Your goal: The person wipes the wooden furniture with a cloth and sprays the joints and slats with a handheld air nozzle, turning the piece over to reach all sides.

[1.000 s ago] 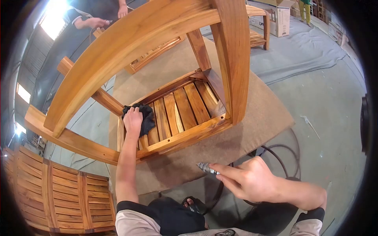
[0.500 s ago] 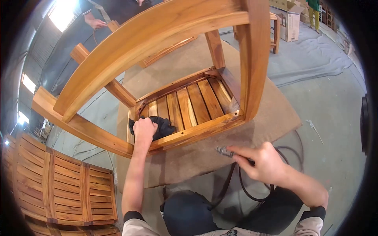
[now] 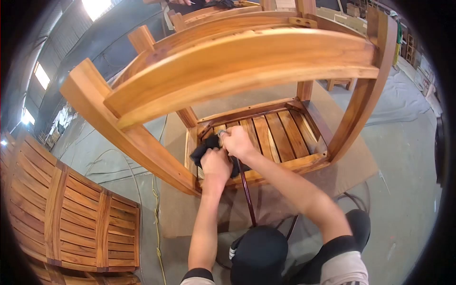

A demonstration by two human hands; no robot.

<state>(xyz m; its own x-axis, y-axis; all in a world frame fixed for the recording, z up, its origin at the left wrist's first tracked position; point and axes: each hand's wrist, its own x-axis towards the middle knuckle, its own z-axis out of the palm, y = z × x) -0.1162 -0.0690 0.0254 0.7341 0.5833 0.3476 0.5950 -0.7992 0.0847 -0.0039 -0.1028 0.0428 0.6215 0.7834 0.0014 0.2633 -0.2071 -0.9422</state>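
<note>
A wooden chair frame [image 3: 247, 61] lies before me, with its slatted seat [image 3: 270, 137] low in the middle. At the near left corner of the seat, my left hand [image 3: 216, 165] is closed on a black cloth [image 3: 205, 148]. Just right of it and touching the cloth area, my right hand [image 3: 237, 141] grips a small metal nozzle [image 3: 221, 132] on a dark hose [image 3: 246, 194]. The hose runs down from my right hand toward my body. The fingertips of my left hand are partly buried in the cloth.
Brown cardboard [image 3: 351, 166] lies under the chair. Slatted wooden panels [image 3: 76, 213] stand at the lower left, beside a yellow rope [image 3: 156, 223]. Another person's hand [image 3: 183, 2] shows at the top, near more wooden parts. Grey sheeting [image 3: 399, 99] covers floor at the right.
My right hand has moved left with the nozzle, from over the cardboard to beside my left hand. The view has shifted, and the chair frame now appears turned and farther right.
</note>
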